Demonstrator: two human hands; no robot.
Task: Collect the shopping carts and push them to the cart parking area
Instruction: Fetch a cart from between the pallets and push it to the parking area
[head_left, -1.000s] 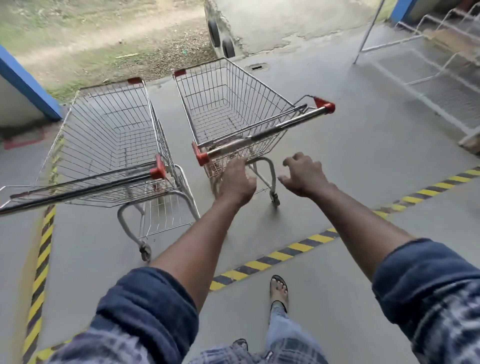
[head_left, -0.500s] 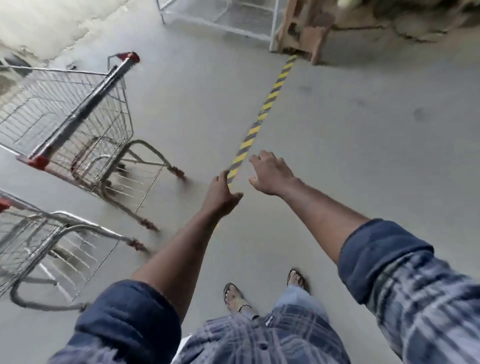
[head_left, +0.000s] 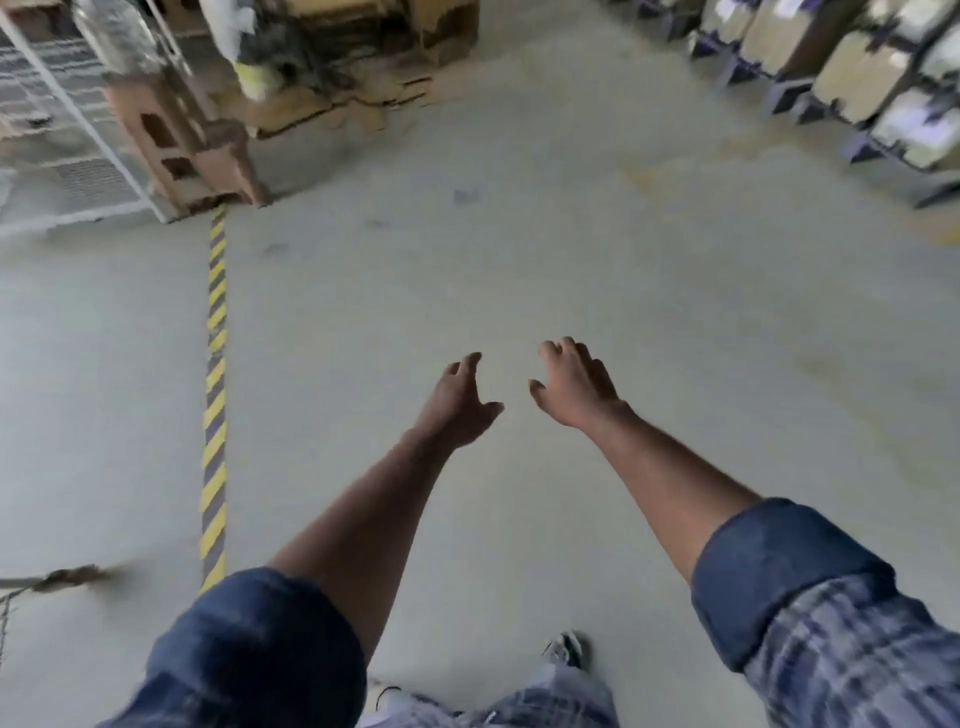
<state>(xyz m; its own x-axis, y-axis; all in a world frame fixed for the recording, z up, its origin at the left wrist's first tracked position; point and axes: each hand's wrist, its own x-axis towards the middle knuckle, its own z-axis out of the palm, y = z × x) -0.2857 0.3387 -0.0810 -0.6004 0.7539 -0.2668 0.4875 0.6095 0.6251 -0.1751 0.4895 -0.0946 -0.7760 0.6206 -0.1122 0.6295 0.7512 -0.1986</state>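
Head view: left hand (head_left: 457, 402) and right hand (head_left: 574, 384) spread, empty, above bare, perhaps concrete, floor (head_left: 649, 312)

Grey concrete floor (head_left: 597, 270); striped hazard tape (head_left: 214, 395); stacked cardboard boxes (head_left: 358, 62)

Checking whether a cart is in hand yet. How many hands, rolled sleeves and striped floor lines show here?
Hands: 2, left hand and right hand, both open and empty
Rolled sleeves: 2, left sleeve and right sleeve
Striped floor lines: 1, striped line
Total: 5

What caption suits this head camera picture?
Both empty hands, left hand and right hand, reach over bare concrete beside a striped floor line.
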